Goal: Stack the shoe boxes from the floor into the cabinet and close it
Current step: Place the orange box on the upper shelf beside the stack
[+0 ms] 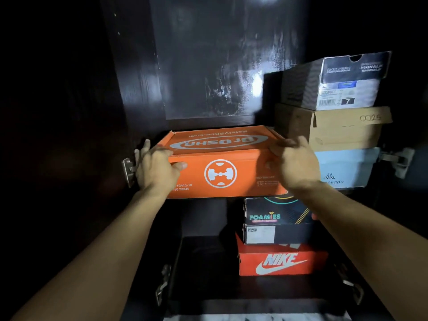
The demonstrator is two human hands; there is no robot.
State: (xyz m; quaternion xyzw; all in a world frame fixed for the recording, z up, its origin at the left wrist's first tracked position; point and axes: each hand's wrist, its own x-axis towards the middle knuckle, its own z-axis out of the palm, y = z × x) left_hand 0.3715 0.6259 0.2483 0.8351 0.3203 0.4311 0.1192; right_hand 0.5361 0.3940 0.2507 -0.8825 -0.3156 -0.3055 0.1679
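Nike box [281,262] and Foamies box [275,215] are sitting partly hidden | left hand [155,169] and right hand [294,164] are gripping orange Dr.Osha box [220,163] ends | lid logo is reading upside down

Dim frontal light, glare on the cabinet back panel [222,72], black warped edges.

Upper shelf [208,122] lies open toward 12 o'clock; at 2 o'clock the Skechers box [335,82], cardboard box [335,128] and light-blue box [345,167] block passage
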